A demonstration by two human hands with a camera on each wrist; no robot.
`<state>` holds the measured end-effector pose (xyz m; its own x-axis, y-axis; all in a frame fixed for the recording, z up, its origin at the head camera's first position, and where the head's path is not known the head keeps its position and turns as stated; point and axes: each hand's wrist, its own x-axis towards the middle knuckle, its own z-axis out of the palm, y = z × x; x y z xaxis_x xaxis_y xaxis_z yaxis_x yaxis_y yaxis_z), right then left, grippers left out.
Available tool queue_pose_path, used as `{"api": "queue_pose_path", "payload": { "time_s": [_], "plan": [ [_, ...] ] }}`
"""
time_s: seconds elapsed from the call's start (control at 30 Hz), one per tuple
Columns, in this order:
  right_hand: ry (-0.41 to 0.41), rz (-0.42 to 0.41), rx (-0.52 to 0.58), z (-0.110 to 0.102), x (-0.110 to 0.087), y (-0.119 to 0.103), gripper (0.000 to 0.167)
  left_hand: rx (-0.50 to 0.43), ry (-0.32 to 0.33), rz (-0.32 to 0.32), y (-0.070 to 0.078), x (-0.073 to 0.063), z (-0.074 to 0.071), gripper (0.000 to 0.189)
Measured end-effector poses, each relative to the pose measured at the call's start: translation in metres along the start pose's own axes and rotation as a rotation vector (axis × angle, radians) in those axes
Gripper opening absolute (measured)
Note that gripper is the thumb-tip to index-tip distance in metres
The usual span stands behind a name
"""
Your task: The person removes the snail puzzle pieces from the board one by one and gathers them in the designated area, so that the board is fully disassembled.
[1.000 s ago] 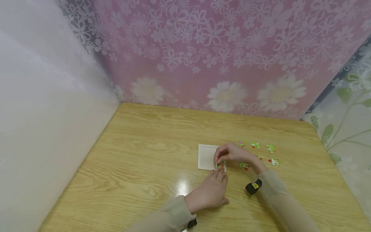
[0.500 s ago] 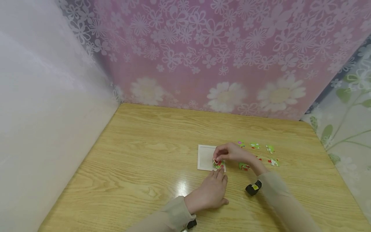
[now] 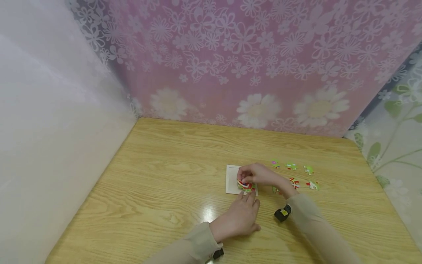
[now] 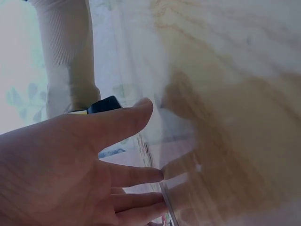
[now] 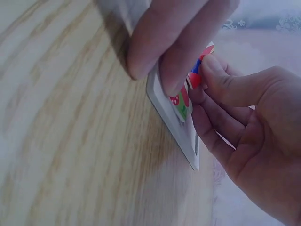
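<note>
A white square puzzle tray (image 3: pixel 232 180) lies on the wooden table. My right hand (image 3: pixel 262 174) is over its right half, pinching a red, blue and yellow puzzle piece (image 5: pixel 195 76) between thumb and fingers, the piece tilted. Beside that, a green and red puzzle piece (image 5: pixel 181 107) lies in the tray's near right corner, partly under fingertips. From the near side my left hand (image 3: pixel 238 219) reaches in with straight fingers, their tips on the tray's near edge and that corner piece. The left wrist view shows the left thumb (image 4: pixel 129 117) spread away from the fingers.
Several loose puzzle pieces lie right of the tray, among them a purple-dotted one (image 3: pixel 275 164), a green one (image 3: pixel 308 169) and a red and white one (image 3: pixel 294 183). A flowered pink backdrop (image 3: pixel 211 73) stands behind the table, a white wall (image 3: pixel 66 110) at left.
My right hand has shifted slightly left over the tray, tilting the pinched piece so more of its printed face shows. The left hand stays in place.
</note>
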<state>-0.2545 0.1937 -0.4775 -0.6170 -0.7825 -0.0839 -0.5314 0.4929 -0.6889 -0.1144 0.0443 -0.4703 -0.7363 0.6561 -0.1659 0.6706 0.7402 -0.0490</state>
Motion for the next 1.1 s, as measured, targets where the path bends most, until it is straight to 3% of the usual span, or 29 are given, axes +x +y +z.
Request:
{"api": "queue_pose_path", "payload": {
  "time_s": [0.3,0.77,1.1],
  "plan": [
    [0.008,0.036,0.048,0.002,-0.001,0.006,0.007,0.007,-0.039,-0.020,0.000,0.001,0.002,0.082],
    [-0.033,-0.015,0.143,0.001,-0.003,0.013,0.004,-0.030,-0.018,-0.014,-0.005,0.001,0.003,0.080],
    [0.060,0.006,0.257,0.000,-0.001,0.013,0.006,-0.069,-0.002,0.000,-0.009,0.002,0.007,0.078]
  ]
}}
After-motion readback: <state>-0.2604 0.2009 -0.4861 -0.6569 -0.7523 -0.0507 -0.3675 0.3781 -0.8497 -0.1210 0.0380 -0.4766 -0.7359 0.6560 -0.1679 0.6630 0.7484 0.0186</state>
